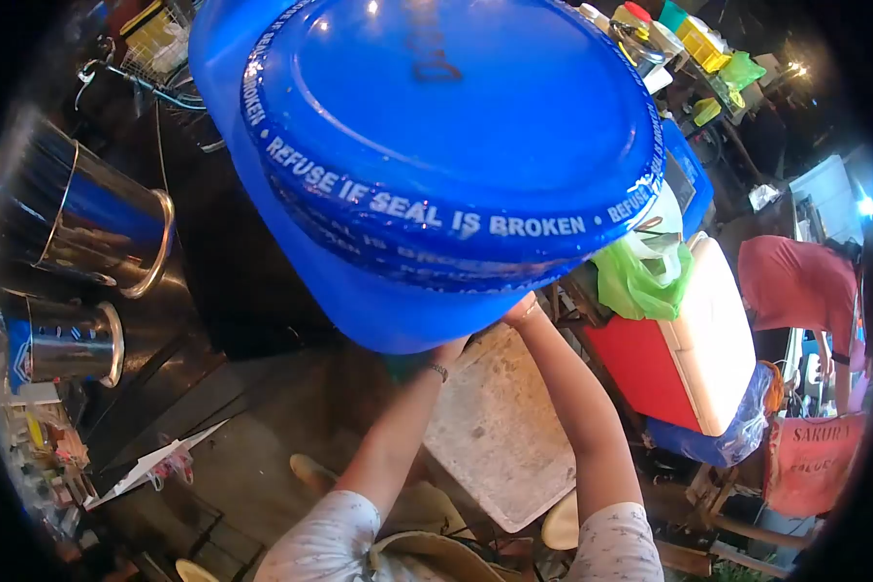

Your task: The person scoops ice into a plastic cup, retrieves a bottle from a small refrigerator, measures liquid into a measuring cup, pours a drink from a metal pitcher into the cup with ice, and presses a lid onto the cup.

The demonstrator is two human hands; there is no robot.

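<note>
A big blue tub with a round blue lid fills the top middle of the view, tilted, with white words around the lid's rim. Both my arms reach up to its underside. My left hand is mostly hidden behind the tub's lower edge; a bracelet shows at that wrist. At the tub's lower right, part of my right hand shows against it, its fingers hidden. Below the tub, between my forearms, lies a pale, stained rectangular board or lid.
Two shiny metal pots stand at the left. A red and white cooler with a green bag is at the right. Farther right, a person in a red shirt bends over. A bicycle handlebar shows at the upper left.
</note>
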